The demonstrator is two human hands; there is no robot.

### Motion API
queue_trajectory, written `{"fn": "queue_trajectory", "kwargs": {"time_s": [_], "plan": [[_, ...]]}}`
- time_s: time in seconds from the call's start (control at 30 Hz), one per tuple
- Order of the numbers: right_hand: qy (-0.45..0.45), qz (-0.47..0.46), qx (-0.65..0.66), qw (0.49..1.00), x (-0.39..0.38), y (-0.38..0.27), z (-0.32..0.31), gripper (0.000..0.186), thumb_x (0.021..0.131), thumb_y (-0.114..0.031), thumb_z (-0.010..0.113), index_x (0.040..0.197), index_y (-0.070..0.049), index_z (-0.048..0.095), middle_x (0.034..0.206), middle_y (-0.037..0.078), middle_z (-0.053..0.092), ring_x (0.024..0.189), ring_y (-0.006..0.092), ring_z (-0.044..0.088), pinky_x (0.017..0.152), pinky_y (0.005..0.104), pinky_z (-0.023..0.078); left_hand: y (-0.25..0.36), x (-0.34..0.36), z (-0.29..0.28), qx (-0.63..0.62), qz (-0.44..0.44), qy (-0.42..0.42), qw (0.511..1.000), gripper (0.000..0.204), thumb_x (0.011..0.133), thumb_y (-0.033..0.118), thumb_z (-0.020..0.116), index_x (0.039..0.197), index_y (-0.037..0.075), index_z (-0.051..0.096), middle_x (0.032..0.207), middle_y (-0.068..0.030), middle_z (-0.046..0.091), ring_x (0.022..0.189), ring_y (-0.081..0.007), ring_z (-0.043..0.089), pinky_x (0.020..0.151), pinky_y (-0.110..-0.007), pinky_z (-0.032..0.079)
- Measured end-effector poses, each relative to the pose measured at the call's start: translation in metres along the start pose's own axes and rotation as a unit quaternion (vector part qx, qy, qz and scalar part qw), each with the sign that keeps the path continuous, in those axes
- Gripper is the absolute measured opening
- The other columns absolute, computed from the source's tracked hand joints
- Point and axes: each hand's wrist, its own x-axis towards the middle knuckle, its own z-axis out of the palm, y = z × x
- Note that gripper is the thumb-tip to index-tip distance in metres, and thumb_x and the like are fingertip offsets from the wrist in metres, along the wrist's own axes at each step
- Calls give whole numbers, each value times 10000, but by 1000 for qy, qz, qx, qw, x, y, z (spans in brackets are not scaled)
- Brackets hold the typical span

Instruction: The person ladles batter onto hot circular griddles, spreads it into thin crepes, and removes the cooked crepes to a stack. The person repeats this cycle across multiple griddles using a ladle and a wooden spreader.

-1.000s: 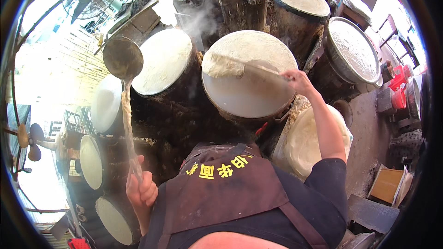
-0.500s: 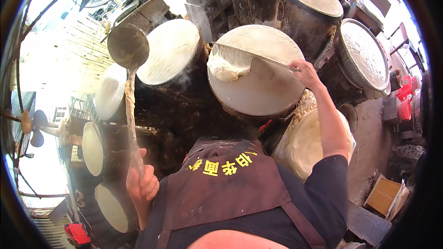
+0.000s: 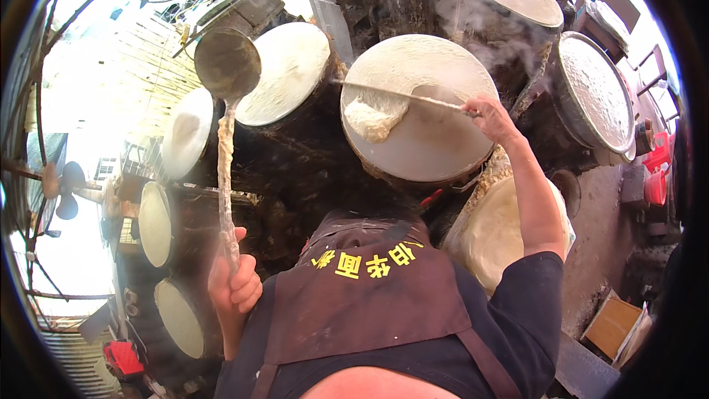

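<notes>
Right hand (image 3: 491, 117) gripped the stick (image 3: 402, 93), lifting the thin sheet (image 3: 377, 114) off the steaming drum (image 3: 421, 144); left hand (image 3: 233, 281) clutched the ladle (image 3: 225, 66). A hasty pull could tear it.

Straight ahead of you sits the round cloth-covered steaming drum (image 3: 421, 111), with the thin long stick (image 3: 402, 94) lying across it and the folded pale batter sheet (image 3: 375, 117) hanging from the stick. To its left stands a second round drum (image 3: 284, 74), and the long-handled metal ladle (image 3: 227, 66) rises left of that. The stack of pale round sheets (image 3: 502, 233) lies at your right, nearer you than the drums.
</notes>
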Motion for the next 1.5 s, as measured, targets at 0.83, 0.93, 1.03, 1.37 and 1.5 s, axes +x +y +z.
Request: {"fn": "queue_trajectory", "kwargs": {"time_s": [0.83,0.93,1.03,1.37,1.5], "plan": [[90,230,374,894,-159,-157,100,481,883,-54,584,1350,-39,466,776,44,584,579,112,546,502,260,465,49,14,-37,-5,-95,29,995,556,1000,284,496,1449,56,262,668,-14,372,424,-47,318,315,-190,308],[51,251,508,823,-110,-222,179,533,902,-52,528,1418,-109,406,749,17,521,511,77,469,440,253,420,68,14,-63,-11,-75,-15,997,553,1007,280,478,1455,53,244,653,-16,369,397,-51,317,284,-207,316],[102,229,393,885,-61,-240,250,519,917,-82,507,1425,-116,408,735,41,555,487,104,504,425,273,439,88,20,-82,40,-62,-71,995,551,1038,271,393,1489,58,157,669,-13,355,414,-49,326,299,-190,324],[167,363,402,824,-145,-249,229,516,911,-71,498,1417,-159,444,714,31,557,467,83,483,399,258,425,115,17,-117,28,-143,-48,988,512,1023,262,435,1449,46,249,637,-1,357,390,-38,299,280,-190,302],[190,382,408,807,-177,-237,210,500,909,-62,491,1400,-148,458,699,15,531,459,75,461,385,242,409,122,17,-119,26,-189,-56,980,480,1016,249,456,1427,56,301,656,11,347,412,-29,288,295,-171,280]]}}
